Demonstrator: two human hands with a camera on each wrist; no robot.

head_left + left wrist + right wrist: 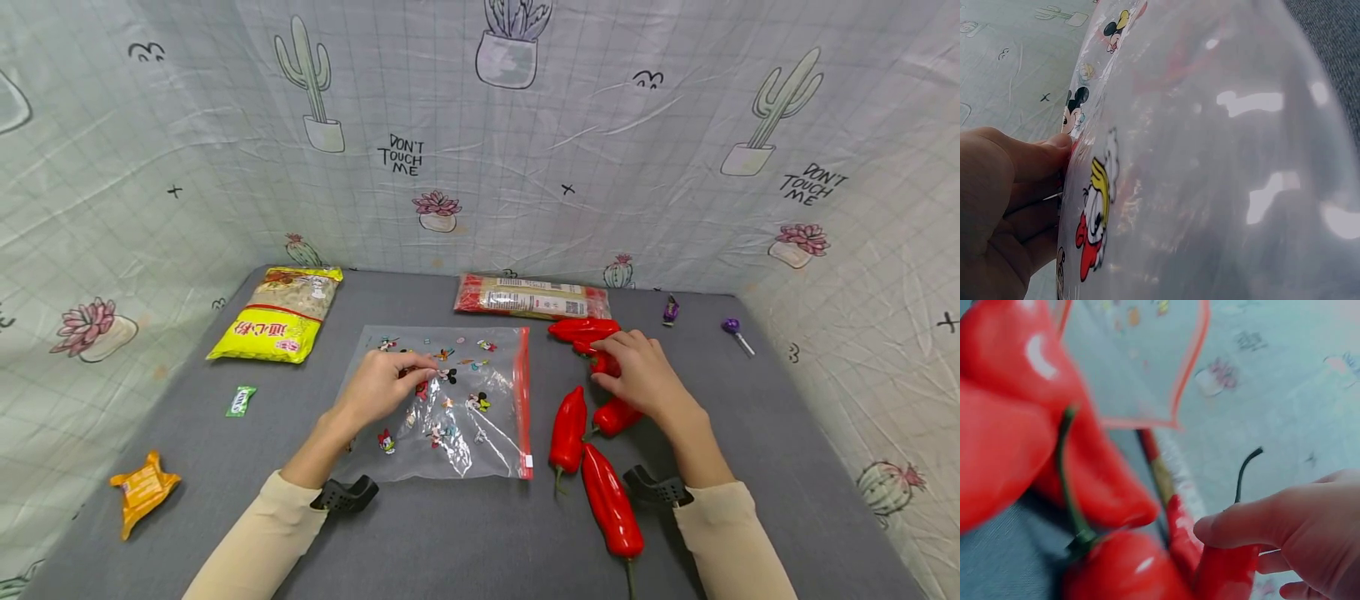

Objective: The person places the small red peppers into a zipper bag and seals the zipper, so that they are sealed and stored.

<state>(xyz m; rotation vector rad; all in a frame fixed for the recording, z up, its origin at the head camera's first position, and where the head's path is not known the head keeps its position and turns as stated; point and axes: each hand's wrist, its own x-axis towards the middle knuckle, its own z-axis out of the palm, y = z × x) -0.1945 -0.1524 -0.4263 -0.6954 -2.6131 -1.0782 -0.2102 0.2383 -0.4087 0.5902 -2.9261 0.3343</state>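
Note:
A clear zip bag [480, 450] with cartoon prints and a red zip strip lies in the middle, its zip side facing right. With thumb and fingertips my left hand [386, 383] pinches the upper film of the bag; the left wrist view shows the film bulging up beside the hand [1010, 194]. My right hand [637, 371] holds a red pepper [604, 364], its green stem pointing up in the right wrist view. Other red peppers lie around that hand: one behind it [573, 328], one under the wrist [617, 417], and others nearer the front [567, 433].
At the back left is a yellow food packet [273, 317]; a long red-ended packet [532, 297] lies at the back. A green sweet [240, 401] and an orange-wrapped item [145, 492] are on the left. On the right sit a purple sweet [670, 311] and a lollipop [738, 336].

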